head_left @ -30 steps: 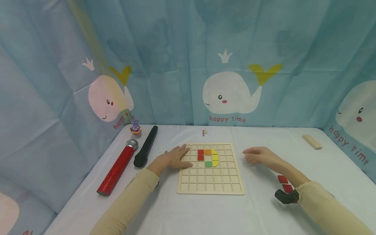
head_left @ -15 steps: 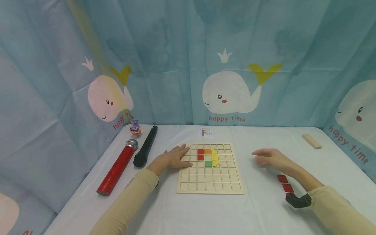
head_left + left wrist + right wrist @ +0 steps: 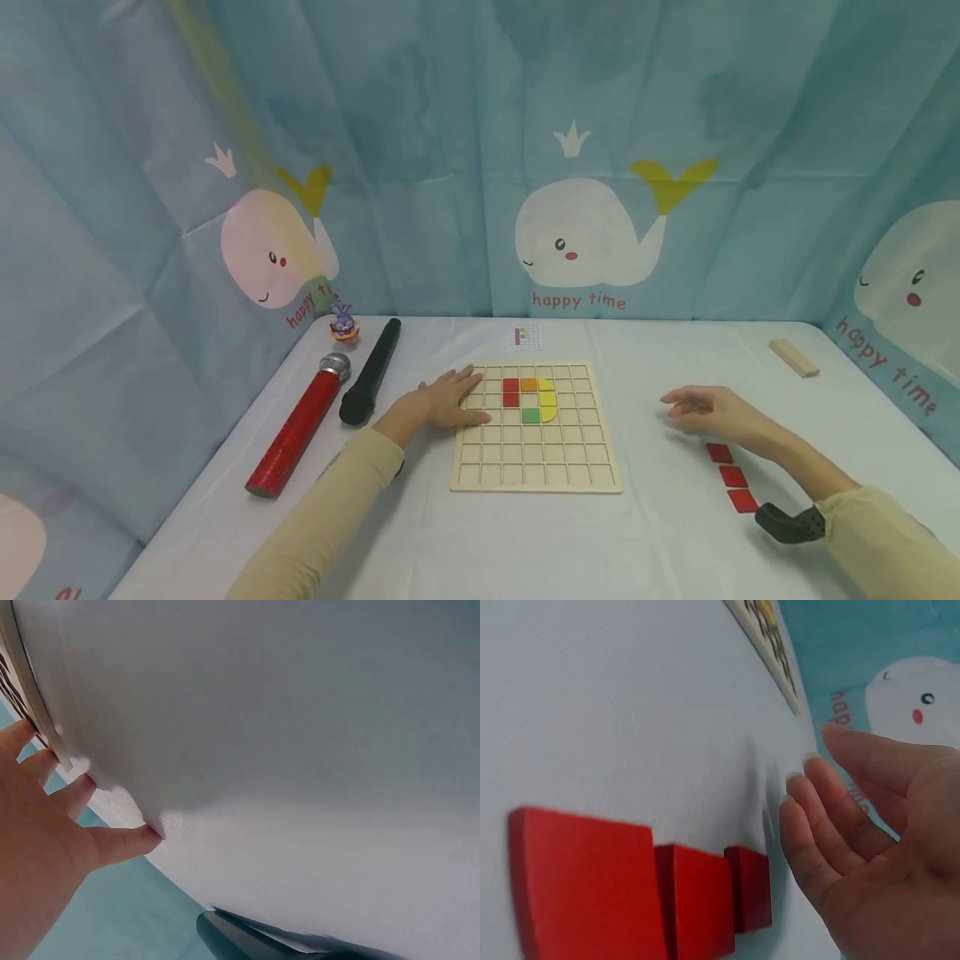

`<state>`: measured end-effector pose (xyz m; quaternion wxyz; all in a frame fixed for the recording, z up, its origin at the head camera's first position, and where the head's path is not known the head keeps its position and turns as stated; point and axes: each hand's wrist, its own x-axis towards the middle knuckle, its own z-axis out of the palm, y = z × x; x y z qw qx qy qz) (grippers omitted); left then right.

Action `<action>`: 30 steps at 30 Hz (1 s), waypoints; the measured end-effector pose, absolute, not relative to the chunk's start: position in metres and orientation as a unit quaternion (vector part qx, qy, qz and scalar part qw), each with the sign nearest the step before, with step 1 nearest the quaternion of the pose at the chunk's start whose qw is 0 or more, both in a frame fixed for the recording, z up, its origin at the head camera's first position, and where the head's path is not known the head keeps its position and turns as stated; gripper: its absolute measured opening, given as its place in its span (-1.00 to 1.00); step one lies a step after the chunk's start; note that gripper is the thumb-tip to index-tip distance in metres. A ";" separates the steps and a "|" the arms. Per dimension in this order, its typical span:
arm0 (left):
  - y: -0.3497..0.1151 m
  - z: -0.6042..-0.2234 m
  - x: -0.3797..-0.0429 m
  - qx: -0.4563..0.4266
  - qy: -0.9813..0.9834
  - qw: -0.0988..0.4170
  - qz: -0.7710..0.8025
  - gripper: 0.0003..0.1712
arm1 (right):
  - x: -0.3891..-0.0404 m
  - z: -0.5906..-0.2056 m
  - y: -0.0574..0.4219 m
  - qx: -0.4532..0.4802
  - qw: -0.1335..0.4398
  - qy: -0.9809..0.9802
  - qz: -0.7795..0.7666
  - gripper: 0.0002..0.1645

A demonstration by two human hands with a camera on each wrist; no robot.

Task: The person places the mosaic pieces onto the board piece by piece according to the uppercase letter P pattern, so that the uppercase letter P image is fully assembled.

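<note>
A wooden grid board [image 3: 540, 468] lies on the table in the head view. It holds two red tiles [image 3: 511, 385], an orange tile [image 3: 528, 384], several yellow tiles [image 3: 548, 399] forming a curved edge, and a green tile [image 3: 531, 415]. My left hand [image 3: 441, 403] rests on the board's left edge, fingers spread. To the right, my right hand [image 3: 712, 412] hovers with loosely bent fingers, holding nothing. Three loose red tiles [image 3: 733, 477] form a slanting row below it. In the right wrist view these red tiles [image 3: 592, 889] stand close beside the hand.
A red microphone [image 3: 296, 433] and a black microphone [image 3: 371, 375] lie left of the board, with a small purple toy [image 3: 344, 327] behind. A printed pattern card [image 3: 522, 337] is beyond the board. At the far right lies a wooden block [image 3: 793, 358]. A whale-print curtain surrounds the table.
My right hand has moved right, away from the board, and the whole row of loose red tiles has come into view. My left hand stays on the board's edge.
</note>
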<state>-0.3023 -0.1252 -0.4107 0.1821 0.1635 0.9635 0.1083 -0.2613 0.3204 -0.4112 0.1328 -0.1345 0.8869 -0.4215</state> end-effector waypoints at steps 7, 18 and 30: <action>-0.122 -0.407 -0.301 0.164 0.963 0.184 0.111 0.02 | -0.252 -0.412 0.335 -0.140 0.139 0.890 -0.412 -0.45; -0.123 -0.408 -0.301 0.162 0.965 0.178 0.105 0.01 | -0.241 -0.412 0.350 -0.170 0.150 0.883 -0.411 -0.42; -0.123 -0.409 -0.302 0.166 0.964 0.179 0.107 0.01 | -0.236 -0.411 0.357 -0.232 0.135 0.877 -0.398 -0.43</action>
